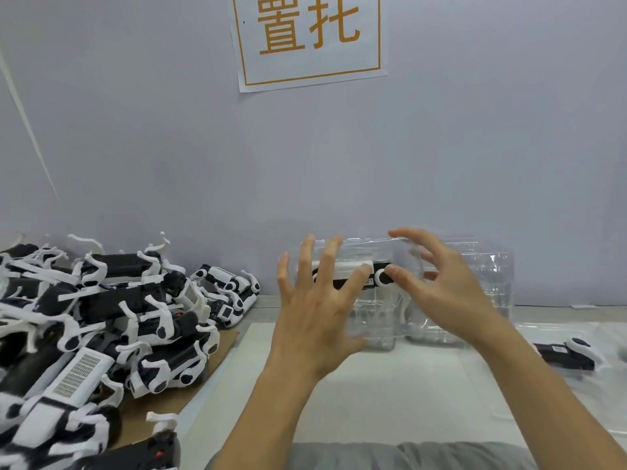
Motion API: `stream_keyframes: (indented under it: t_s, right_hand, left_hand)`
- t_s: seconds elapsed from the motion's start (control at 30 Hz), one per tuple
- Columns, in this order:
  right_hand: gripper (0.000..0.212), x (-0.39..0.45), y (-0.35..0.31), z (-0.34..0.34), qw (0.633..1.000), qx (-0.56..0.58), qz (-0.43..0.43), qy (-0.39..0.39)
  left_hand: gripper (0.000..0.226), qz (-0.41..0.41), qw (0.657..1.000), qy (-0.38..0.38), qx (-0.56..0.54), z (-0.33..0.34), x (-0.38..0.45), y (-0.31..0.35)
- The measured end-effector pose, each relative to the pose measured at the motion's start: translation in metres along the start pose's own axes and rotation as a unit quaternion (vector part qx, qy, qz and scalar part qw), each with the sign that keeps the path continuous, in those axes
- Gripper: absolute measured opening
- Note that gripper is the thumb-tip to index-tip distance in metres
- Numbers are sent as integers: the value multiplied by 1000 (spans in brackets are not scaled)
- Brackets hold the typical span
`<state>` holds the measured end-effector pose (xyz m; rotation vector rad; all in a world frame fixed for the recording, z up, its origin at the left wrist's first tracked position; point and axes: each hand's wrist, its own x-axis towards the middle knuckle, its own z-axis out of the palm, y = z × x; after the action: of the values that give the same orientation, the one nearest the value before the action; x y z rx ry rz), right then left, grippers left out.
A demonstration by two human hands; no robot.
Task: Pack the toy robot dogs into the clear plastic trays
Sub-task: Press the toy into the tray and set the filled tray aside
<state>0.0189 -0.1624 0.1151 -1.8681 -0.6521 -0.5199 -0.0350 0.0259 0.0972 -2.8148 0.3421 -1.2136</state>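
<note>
A clear plastic tray [380, 329] stands on edge at the back of the white mat [390, 395]. A black-and-white toy robot dog [342, 266] lies across its upper part. My left hand [315, 310] is in front of the tray with fingers spread straight, its thumb against the dog's body. My right hand [451, 293] curls over the tray's top right, with the index fingertip on the top edge and the thumb on the dog's round white joint. A large pile of loose toy robot dogs [101, 317] lies at the left.
The pile sits on brown cardboard [163, 401]. More clear trays [488, 266] stand stacked against the wall behind my right hand. Another dog in a tray [570, 354] lies flat at the right. A paper sign [308, 39] hangs on the wall.
</note>
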Motion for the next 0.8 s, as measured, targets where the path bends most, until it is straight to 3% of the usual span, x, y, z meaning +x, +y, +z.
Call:
stream_keyframes:
  t_s: [0.13,0.33,0.6,0.8]
  right_hand:
    - [41,3,1,-7,999,-7,10,39]
    - [40,1,1,-11,1000,-6,24,12]
    - [40,0,-12,-9,991,134,-4,12]
    - [47,5,-23,-9,978,205,-38,20]
  left_hand:
    - [93,-19,999,-23,-40,-2,17,7]
    - [89,-48,995,-16,-81,16,-1,23]
    - [76,-64,982,169,-58,3,1,2]
    - [71,-44,968,242,-46,-19,12,1]
